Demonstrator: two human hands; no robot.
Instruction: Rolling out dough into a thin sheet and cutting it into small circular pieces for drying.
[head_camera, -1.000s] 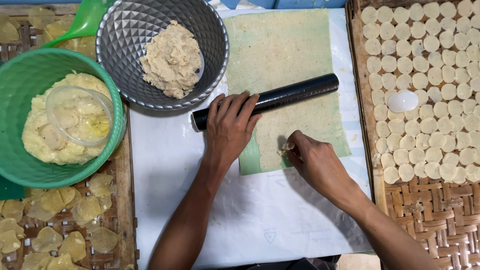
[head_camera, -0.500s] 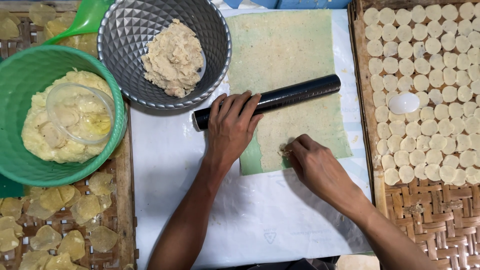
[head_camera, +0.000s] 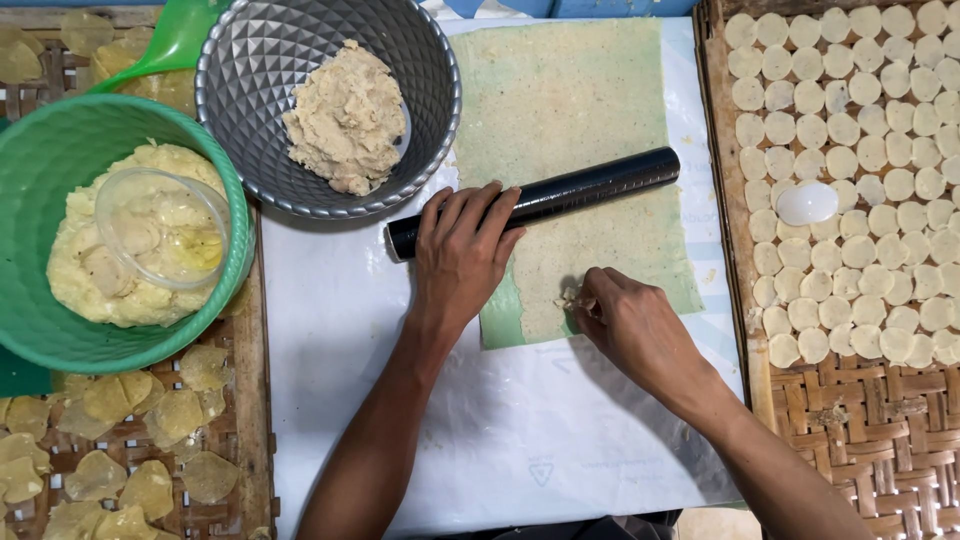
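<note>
— Hardly anything has shifted since the earlier frame: my left hand still lies flat and open over the near-left end of the black rolling pin, fingers draped across it, not clenched. The right hand has stayed at the near edge of the dough sheet.

— What's the right one got?

— Fingertips pinched together on a small crumb of dough, just where the sheet ends. The pin sits across the sheet, on the white plastic covering the desk.

— Risks?

— I judge the thin sheet could tear if the pinch pulls upward while the pin pins it down. And the pin's left end hangs off the sheet, close to the grey bowl with its lump of dough; a careless push left might knock it. The woven tray of pale discs on the right lies well apart, and the green bowl too.
</note>
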